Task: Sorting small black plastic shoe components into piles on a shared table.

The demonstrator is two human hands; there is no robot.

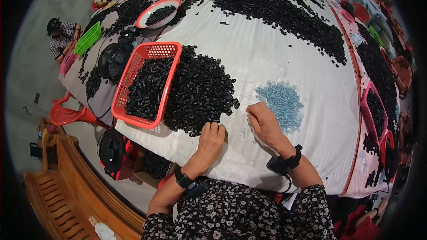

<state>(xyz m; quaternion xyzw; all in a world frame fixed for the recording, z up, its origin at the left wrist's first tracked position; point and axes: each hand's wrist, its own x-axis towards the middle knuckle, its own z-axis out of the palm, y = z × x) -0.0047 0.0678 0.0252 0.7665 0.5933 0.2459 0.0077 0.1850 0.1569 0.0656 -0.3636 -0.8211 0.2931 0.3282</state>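
Note:
A heap of small black plastic pieces (pixel 200 91) lies on the white-covered table, against the right side of a red plastic basket (pixel 175 69). My left hand (pixel 212 140) is at the heap's near edge, its fingers bent down and held together; whatever is in them is hidden. To its right, my right hand (pixel 265 122) is curled with thumb and fingers together, and I cannot make out anything in it. It rests beside a pile of tiny shiny pale-blue pieces (pixel 282 106). More black pieces fill much of the basket. A few tiny loose pieces (pixel 243 132) lie between my hands.
Beyond, a wide spread of black pieces (pixel 271 6) covers the far table. A red-rimmed white basin (pixel 158 13) and a black fan (pixel 114 60) stand at the left. A pink basket (pixel 374 111) sits at the right. A wooden bench (pixel 66 186) is at lower left. Other people sit around.

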